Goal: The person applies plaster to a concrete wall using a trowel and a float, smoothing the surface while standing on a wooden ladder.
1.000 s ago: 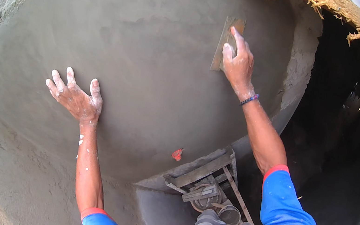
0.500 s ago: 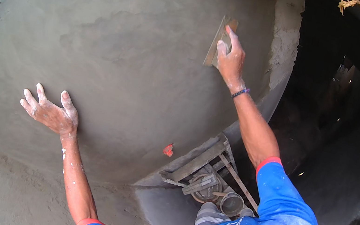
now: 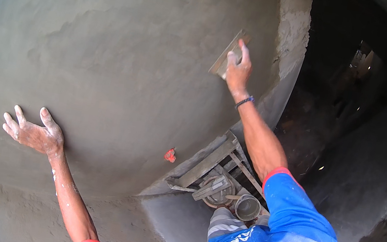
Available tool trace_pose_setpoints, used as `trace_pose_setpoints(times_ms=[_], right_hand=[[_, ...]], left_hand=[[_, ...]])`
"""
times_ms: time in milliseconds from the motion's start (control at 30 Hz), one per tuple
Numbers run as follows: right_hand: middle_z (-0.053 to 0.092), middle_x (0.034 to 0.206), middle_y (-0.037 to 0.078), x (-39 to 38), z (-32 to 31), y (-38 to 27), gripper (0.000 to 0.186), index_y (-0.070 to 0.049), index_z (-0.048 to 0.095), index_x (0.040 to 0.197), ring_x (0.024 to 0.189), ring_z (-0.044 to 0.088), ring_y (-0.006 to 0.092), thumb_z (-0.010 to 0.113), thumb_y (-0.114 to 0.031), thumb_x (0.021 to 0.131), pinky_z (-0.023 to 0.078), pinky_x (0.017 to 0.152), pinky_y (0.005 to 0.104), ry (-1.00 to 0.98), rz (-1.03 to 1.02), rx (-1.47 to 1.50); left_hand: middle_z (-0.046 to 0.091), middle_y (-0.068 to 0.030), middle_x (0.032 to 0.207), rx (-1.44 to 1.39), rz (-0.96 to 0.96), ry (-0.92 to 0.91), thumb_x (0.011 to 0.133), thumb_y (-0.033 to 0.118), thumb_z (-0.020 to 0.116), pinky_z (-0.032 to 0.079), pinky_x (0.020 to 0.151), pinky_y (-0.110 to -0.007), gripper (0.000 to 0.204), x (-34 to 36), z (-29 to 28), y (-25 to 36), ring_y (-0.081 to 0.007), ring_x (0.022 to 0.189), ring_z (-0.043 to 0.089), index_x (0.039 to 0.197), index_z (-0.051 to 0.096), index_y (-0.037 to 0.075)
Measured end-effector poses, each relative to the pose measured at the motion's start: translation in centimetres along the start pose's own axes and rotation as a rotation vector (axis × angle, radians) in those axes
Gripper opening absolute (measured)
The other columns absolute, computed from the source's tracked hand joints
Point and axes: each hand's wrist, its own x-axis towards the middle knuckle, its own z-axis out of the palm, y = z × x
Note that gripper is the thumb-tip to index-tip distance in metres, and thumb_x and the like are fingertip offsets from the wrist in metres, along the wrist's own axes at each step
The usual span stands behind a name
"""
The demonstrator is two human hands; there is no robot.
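Observation:
A broad wall of smooth grey plaster (image 3: 135,71) fills most of the view. My right hand (image 3: 239,73), fingers wrapped round the back of a plastering trowel (image 3: 225,55), presses it to the upper right of the wall, near a rough edge. The trowel's long blade slants, and my hand partly covers it. On the left, my left hand (image 3: 35,135) rests against the plaster with fingers spread, holding nothing. Pale plaster smears cover its fingers and spot the forearm. Between and below my hands, a small ragged red piece (image 3: 170,155) shows in the wall.
Below, by my legs, stand a bucket (image 3: 247,208) and a round tub (image 3: 214,195) with boards over it. Wooden planks (image 3: 209,164) form a frame beside them. A paler rough strip (image 3: 293,30) borders the wall; right of it lies a dark space.
The trowel in my right hand has moved a little down the wall and tilted more. My left hand stays spread on the plaster, and the whole view has shifted slightly.

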Motion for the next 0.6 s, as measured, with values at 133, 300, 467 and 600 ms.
trace_pose_setpoints(times_ms=[133,300,467,600], right_hand=[[0.066,0.116,0.020,-7.5,3.6,-9.0,0.052,-0.014,0.057,0.138,0.103,0.067,0.0322,0.064,-0.012,0.087,0.054,0.090,0.0388,-0.442,-0.512,-0.030],[0.067,0.113,0.019,7.1,2.3,-12.4,0.050,-0.013,0.059,0.135,0.102,0.067,0.0348,0.064,-0.013,0.086,0.055,0.090,0.0399,-0.261,-0.595,-0.029],[0.064,0.130,0.018,4.0,-1.5,2.0,0.049,0.000,0.057,0.135,0.119,0.063,0.0294,0.064,-0.010,0.088,0.048,0.102,0.0371,-0.093,-0.033,0.051],[0.065,0.126,0.018,-2.3,1.8,-5.9,0.047,-0.008,0.059,0.135,0.115,0.063,0.0367,0.064,-0.012,0.088,0.049,0.101,0.0403,-0.387,-0.457,-0.039]], left_hand=[[0.032,-0.0208,0.153,0.028,0.026,-0.020,0.098,0.062,0.045,0.027,0.114,-0.060,0.072,-0.6,-0.4,-2.3,-0.0452,0.143,0.025,0.143,0.047,0.006],[0.039,-0.0256,0.147,0.016,0.099,0.010,0.098,0.061,0.046,0.024,0.115,-0.062,0.071,-0.3,-0.3,-2.8,-0.0468,0.139,0.031,0.143,0.045,0.005],[0.034,-0.0223,0.151,0.031,0.057,-0.012,0.098,0.059,0.048,0.026,0.114,-0.061,0.070,-0.2,0.0,-0.8,-0.0451,0.142,0.027,0.144,0.043,0.006],[0.033,-0.0210,0.152,0.023,0.059,-0.032,0.099,0.059,0.046,0.026,0.114,-0.060,0.070,-0.8,-0.2,-2.3,-0.0450,0.143,0.024,0.145,0.044,0.006]])
